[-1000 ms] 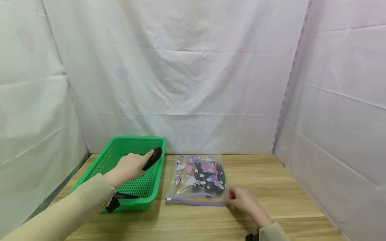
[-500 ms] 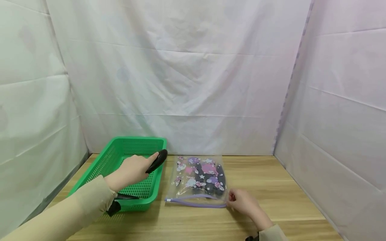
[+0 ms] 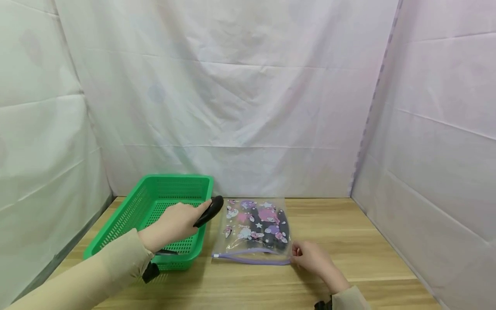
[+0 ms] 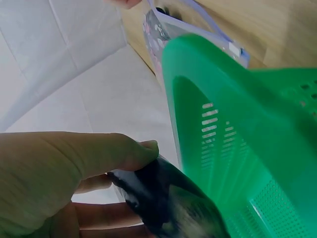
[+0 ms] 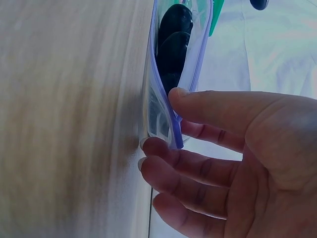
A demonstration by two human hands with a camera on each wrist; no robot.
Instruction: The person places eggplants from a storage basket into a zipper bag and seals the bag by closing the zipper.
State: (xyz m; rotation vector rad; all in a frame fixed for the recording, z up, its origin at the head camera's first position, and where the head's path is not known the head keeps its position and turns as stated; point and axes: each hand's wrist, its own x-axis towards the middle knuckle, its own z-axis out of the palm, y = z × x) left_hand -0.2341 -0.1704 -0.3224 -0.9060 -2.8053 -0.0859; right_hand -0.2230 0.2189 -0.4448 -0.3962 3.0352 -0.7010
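Note:
My left hand (image 3: 174, 226) holds a glossy black, long curved piece with a rounded end (image 3: 211, 211) over the right rim of the green basket (image 3: 205, 232). In the left wrist view the thumb presses the black piece (image 4: 168, 198) from above, with fingers beneath. A clear zip bag printed with cartoon figures (image 3: 232, 243) lies flat to the right, its purple-edged mouth parted towards me. My right hand (image 3: 311, 258) pinches the bag's near right corner between thumb and fingers. Rounded black pieces (image 5: 174, 52) show inside the mouth in the right wrist view.
Another slim black piece (image 3: 167, 252) lies in the near end of the basket, partly hidden by my left arm. A wooden table (image 3: 348, 232) carries everything. White cloth (image 3: 248, 107) hangs behind and along both sides.
My left hand has moved right and slightly towards me, carrying the black piece from over the basket to its right rim. My right hand keeps its pinch on the bag corner.

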